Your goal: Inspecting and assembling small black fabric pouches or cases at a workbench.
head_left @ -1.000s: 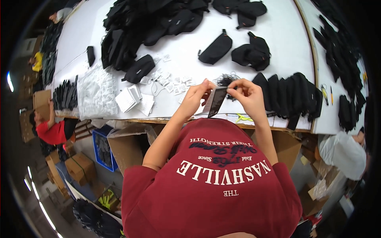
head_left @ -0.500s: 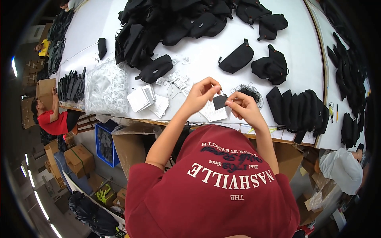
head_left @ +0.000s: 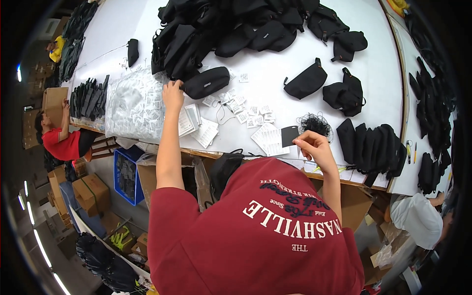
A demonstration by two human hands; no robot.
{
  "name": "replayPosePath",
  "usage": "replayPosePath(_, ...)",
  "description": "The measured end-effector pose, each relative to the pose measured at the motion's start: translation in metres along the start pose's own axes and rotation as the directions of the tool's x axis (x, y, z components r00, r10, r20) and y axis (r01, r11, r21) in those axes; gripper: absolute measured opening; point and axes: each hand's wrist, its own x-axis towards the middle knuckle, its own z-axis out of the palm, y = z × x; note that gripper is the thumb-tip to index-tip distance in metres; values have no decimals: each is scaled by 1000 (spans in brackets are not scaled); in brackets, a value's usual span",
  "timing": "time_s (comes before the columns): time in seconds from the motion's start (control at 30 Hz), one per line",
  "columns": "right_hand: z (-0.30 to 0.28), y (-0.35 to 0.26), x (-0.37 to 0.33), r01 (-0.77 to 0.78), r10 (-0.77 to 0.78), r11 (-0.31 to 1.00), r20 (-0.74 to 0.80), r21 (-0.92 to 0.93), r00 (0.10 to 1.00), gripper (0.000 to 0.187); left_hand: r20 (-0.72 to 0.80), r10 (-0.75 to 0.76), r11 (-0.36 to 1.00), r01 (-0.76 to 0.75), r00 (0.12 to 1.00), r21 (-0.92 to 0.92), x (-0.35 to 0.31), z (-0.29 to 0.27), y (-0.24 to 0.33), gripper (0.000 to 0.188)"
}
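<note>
My left hand (head_left: pixel 173 94) reaches out over the table. Its fingers are closed at the left end of a black zip pouch (head_left: pixel 209 82), which lies beside the heap. A small black hang tag (head_left: pixel 289 136) is pinched between the thumb and forefinger of my right hand (head_left: pixel 313 147), close to the table's front edge. Beneath that tag lies a fanned stack of white printed tags (head_left: pixel 268 139). A tangle of thin black cords (head_left: pixel 314 125) sits just beyond my right hand. More white cards (head_left: pixel 204 132) lie nearer my left forearm.
Black pouches form a large heap (head_left: pixel 236 29) at the far side. A clear plastic bag of white labels (head_left: pixel 135 105) is at the left. A row of black pouches (head_left: pixel 373 147) stands at the right. Below the edge is a blue crate (head_left: pixel 129 177). A person in red (head_left: pixel 61 142) works farther left.
My left hand has left the tag and moved left and away from me to the black pouch. My right hand keeps hold of the tag. The whole view has shifted a little.
</note>
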Motion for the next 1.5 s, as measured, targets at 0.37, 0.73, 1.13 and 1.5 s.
replayPosePath(0.37,14,-18,-8,191,-202,971,-67,-144,977,15,-457,319,615,-548,830,-566,-38,-133,185,20)
replayPosePath(0.73,21,-41,-48,361,-435,765,-16,-534,900,12,225,332,370,93,916,-924,-147,-159,256,10)
replayPosePath(1.13,3,-27,-76,460,-627,536,31,-708,778,10,242,364,320,123,899,-939,-168,-168,288,11)
replayPosePath(1.5,-22,-21,-82,403,-410,893,-11,200,912,13,62,150,113,46,987,-993,-176,-183,294,5)
